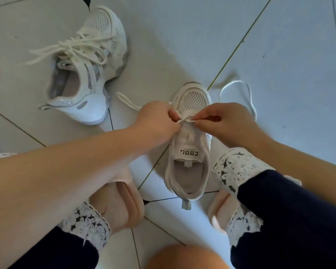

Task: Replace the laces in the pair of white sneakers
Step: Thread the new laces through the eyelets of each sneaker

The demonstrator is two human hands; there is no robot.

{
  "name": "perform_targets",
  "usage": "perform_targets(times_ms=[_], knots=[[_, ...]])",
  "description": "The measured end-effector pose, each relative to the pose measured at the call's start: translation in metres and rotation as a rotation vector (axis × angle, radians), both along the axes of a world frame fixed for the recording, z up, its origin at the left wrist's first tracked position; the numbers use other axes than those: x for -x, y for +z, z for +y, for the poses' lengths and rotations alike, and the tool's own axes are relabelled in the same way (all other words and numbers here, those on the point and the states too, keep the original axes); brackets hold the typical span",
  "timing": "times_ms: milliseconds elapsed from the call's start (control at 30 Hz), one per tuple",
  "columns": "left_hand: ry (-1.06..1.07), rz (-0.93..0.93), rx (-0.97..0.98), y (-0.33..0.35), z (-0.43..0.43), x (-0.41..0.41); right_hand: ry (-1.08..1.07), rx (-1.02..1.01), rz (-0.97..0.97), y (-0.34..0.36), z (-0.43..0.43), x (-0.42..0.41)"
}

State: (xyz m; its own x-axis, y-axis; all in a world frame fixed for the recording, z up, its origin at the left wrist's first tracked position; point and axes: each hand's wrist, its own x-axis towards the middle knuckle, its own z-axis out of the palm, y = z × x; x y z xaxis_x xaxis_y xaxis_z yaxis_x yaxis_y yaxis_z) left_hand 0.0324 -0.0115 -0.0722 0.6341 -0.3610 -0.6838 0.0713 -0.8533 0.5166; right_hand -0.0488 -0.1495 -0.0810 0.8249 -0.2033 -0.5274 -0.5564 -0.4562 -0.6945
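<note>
The fingers point(172, 114) of the left hand point(156, 119) and the fingers point(203, 115) of the right hand point(228, 124) are curled. Each hand pinches the same short piece of lace point(186, 119), which is flat, woven and cream. This piece lies across the top of the tongue of the near sneaker point(188, 152). From the left hand the lace runs to the left over the floor point(279, 55) and ends in a narrow loop.

The near sneaker is of white knit, with a mesh toe and a printed label on the tongue. It stands upright on the smooth grey tiles, between the person's feet. Its long axis goes from near to far, with the toe away from the person and the heel tab toward them.

A thin white cord point(248, 98) lies curved just right of the toe. The other sneaker point(91, 74) is well apart, at the far left of the floor, with its toe also away and loose cream laces tangled on top.
</note>
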Motion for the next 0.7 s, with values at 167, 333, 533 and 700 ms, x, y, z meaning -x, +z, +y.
perform_targets(times_ms=[167,333,533,700], knots=[[0.320,0.290,0.147,-0.002,0.009,0.001,-0.048,0.100,-0.074,-0.007,0.019,0.009],[0.348,0.348,0.104,-0.001,0.004,-0.004,-0.102,0.203,-0.084,-0.011,0.030,0.008],[0.334,0.413,0.053,0.005,0.009,-0.011,0.022,0.307,-0.064,-0.006,0.046,0.003],[0.402,0.428,0.126,0.000,0.020,-0.009,0.011,0.316,-0.058,-0.007,0.049,0.000]])
